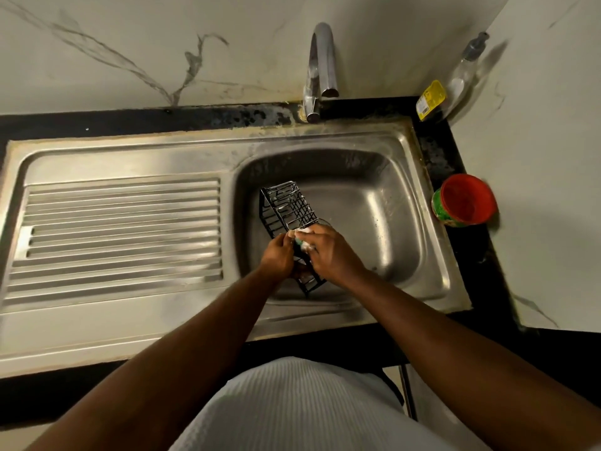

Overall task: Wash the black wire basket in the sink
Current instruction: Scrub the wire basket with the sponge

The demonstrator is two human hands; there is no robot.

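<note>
Both hands meet over the bowl of the steel sink (408, 203), close together, with the black wire basket (288, 208) between them. The basket lies tilted on its side. Its far end reaches away from the hands toward the back left of the bowl, and its near end shows just under the wrists by the front wall. Whether it rests on the sink bottom cannot be told.

The left hand (276, 255) grips the basket's near left side, fingers curled round the wires. The right hand (331, 255) pinches a small green and white soapy sponge (300, 240) and presses it against the basket's upper edge, right beside the left fingertips.

The ribbed draining board (120, 229) lies to the left and the tap (322, 60) stands behind. A red-lidded tub (465, 200), a yellow packet (431, 100) and a clear bottle (465, 70) stand on the right.
</note>
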